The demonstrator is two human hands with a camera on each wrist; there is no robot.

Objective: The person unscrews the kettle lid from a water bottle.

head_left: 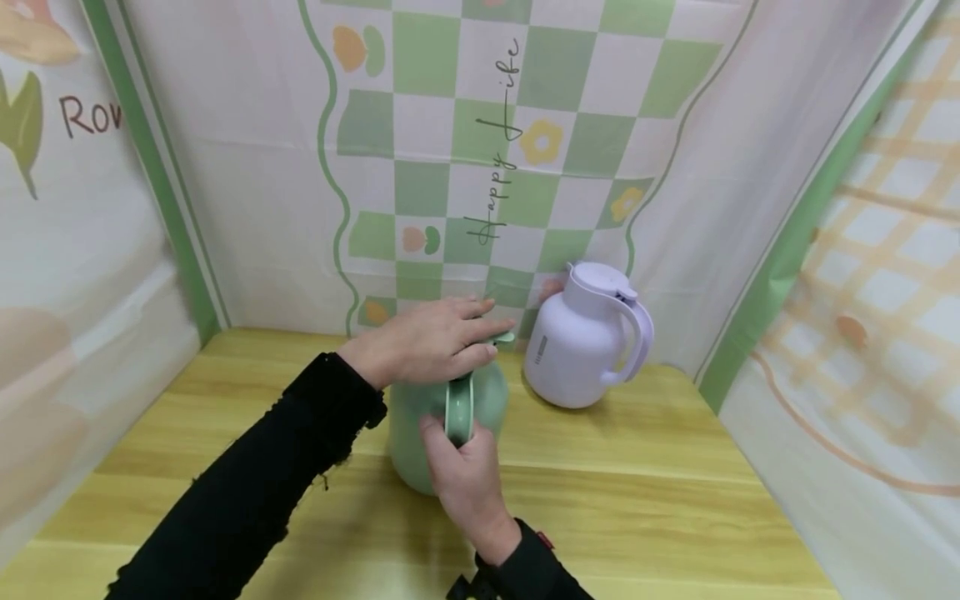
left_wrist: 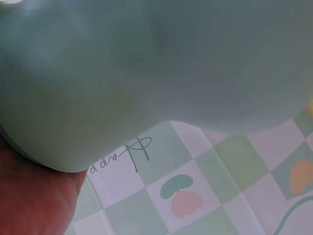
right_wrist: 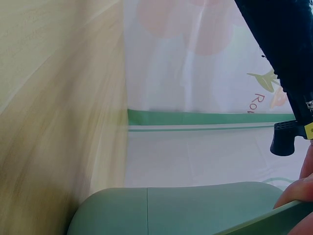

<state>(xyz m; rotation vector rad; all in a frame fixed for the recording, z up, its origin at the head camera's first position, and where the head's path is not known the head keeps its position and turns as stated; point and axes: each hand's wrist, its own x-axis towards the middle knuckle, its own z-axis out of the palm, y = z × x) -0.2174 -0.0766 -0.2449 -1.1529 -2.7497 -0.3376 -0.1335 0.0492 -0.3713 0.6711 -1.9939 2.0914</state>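
Observation:
A green thermal jug (head_left: 408, 433) stands on the table, its handle (head_left: 459, 412) towards me. My left hand (head_left: 431, 337) lies across the top of this jug with its fingers extended and spread; most of the lid is hidden under it. My right hand (head_left: 468, 479) grips the handle, thumb and fingers wrapped round its lower part. The left wrist view is largely filled by the jug's smooth body (left_wrist: 146, 73), with part of the left hand (left_wrist: 36, 196) at the lower left. Along the bottom of the right wrist view, the jug's side (right_wrist: 186, 208) shows.
A lilac thermal jug (head_left: 570, 358) stands behind and to the right, lid down and handle pointing right. The wooden table (head_left: 637, 500) is bounded by a checked cloth (head_left: 427, 125) at the back and printed cloths at both sides.

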